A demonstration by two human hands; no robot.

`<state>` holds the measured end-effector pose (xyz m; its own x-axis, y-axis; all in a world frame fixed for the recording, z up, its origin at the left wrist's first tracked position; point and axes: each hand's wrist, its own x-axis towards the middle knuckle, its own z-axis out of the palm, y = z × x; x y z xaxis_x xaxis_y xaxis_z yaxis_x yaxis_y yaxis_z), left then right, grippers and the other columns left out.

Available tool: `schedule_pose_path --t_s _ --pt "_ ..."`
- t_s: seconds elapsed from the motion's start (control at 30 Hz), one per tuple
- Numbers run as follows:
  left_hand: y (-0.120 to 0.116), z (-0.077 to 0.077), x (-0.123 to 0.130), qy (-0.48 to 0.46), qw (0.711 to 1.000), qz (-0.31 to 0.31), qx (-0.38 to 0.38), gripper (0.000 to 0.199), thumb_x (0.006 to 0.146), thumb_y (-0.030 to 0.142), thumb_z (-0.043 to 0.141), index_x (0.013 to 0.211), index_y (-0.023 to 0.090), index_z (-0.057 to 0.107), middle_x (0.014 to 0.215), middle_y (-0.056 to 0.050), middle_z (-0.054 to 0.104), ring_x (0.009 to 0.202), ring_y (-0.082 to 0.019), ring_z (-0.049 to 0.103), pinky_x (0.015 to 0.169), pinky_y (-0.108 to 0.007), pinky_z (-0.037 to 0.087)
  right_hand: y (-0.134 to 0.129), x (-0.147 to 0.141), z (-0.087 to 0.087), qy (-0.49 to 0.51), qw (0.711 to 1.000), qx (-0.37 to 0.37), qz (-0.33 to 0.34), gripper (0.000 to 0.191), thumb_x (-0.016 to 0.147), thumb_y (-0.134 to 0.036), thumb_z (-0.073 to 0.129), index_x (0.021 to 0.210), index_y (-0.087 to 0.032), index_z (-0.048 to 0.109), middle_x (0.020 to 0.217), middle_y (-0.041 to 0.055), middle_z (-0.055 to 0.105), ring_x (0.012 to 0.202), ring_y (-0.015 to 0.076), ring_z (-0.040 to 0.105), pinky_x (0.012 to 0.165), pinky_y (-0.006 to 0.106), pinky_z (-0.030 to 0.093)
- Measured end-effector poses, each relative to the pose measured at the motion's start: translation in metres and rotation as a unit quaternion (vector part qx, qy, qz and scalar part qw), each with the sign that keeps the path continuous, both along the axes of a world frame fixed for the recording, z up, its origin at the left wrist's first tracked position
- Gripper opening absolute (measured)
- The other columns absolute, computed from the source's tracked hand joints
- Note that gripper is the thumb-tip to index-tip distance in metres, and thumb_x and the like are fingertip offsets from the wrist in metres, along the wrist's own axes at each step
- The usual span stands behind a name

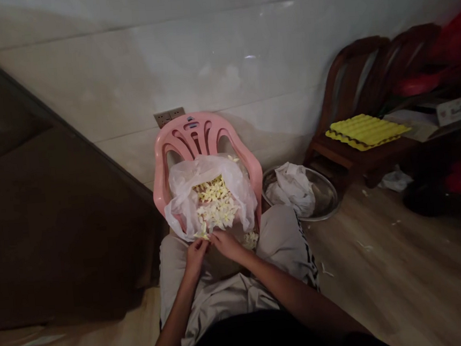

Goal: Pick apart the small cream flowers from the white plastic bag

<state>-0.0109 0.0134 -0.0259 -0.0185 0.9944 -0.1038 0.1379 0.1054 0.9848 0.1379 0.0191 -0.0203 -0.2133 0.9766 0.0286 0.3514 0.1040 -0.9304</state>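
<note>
Pale yellow-white flower pieces (216, 209) lie in an open white plastic bag (242, 185) on a pink plastic chair (254, 168). At the bag's near edge, my left hand (197, 249) is closed in a pinch on a small pale flower piece (202, 232). Close against it on the right, my right hand (223, 243) has its fingers pressed together; what they hold, if anything, is too small to make out. More pale pieces (251, 239) sit lower down, between my knees.
A metal basin (329, 199) holding a crumpled white bag (294, 186) stands right of the chair. Farther right, yellow egg trays (366, 130) rest on a wooden chair (334, 156). A dark panel (57, 220) fills the left side. Scraps lie on the floor (370, 290).
</note>
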Motion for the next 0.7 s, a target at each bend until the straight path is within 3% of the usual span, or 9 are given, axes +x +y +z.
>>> schedule_pose_path --t_s 0.1,0.17,0.27,0.4,0.57,0.7 --pt "0.001 -0.003 0.0 0.011 1.0 0.004 0.005 0.038 0.064 0.054 0.07 0.054 0.019 0.06 0.048 0.004 0.051 0.05 -0.012 0.043 0.052 -0.024 0.033 -0.003 0.001 0.001 -0.124 0.988 0.086 0.023 0.029 0.1 -0.028 0.047 0.078 -0.018 0.063 0.084 0.0076 0.067 0.079 0.0189 0.059 0.069 0.026 0.039" --pt "0.002 -0.004 0.0 0.019 1.0 0.008 0.015 0.039 0.065 0.054 0.069 0.052 0.02 0.056 0.048 0.005 0.049 0.051 -0.012 0.042 0.053 -0.024 0.032 -0.005 0.002 0.002 -0.163 0.981 0.103 0.03 0.03 0.102 -0.031 0.044 0.084 -0.018 0.064 0.089 0.0092 0.068 0.081 0.0197 0.06 0.069 0.026 0.039" --pt "0.001 -0.004 -0.002 0.033 0.999 0.013 0.031 0.034 0.065 0.051 0.067 0.056 0.02 0.058 0.052 0.005 0.05 0.054 -0.013 0.043 0.056 -0.024 0.033 -0.007 0.003 0.002 -0.17 0.979 0.108 0.029 0.026 0.102 -0.036 0.045 0.094 -0.019 0.063 0.097 0.0101 0.067 0.085 0.0205 0.062 0.071 0.027 0.041" --pt "-0.002 -0.002 -0.005 0.056 0.997 0.005 0.05 0.025 0.068 0.044 0.067 0.065 0.02 0.063 0.059 0.004 0.055 0.06 -0.015 0.048 0.061 -0.024 0.036 -0.007 0.007 0.0 -0.112 0.986 0.115 0.046 0.015 0.1 -0.029 0.05 0.104 -0.021 0.061 0.1 0.0075 0.066 0.092 0.0198 0.063 0.076 0.026 0.042" --pt "-0.007 0.007 -0.003 0.079 0.993 -0.036 0.08 0.022 0.077 0.043 0.063 0.073 0.021 0.066 0.064 0.003 0.06 0.062 -0.016 0.052 0.061 -0.025 0.038 -0.001 0.009 -0.005 0.024 0.998 -0.014 0.059 0.015 0.098 -0.03 0.05 0.096 -0.021 0.062 0.076 -0.0011 0.062 0.053 0.0098 0.057 0.052 0.021 0.04" --pt "-0.009 0.009 -0.002 0.067 0.992 -0.055 0.097 0.025 0.083 0.044 0.06 0.078 0.02 0.066 0.067 0.002 0.062 0.062 -0.016 0.055 0.062 -0.025 0.04 0.003 0.008 -0.006 0.129 0.982 -0.118 0.074 0.015 0.096 -0.032 0.051 0.095 -0.02 0.059 0.075 -0.0032 0.059 0.045 0.0082 0.056 0.041 0.019 0.037"
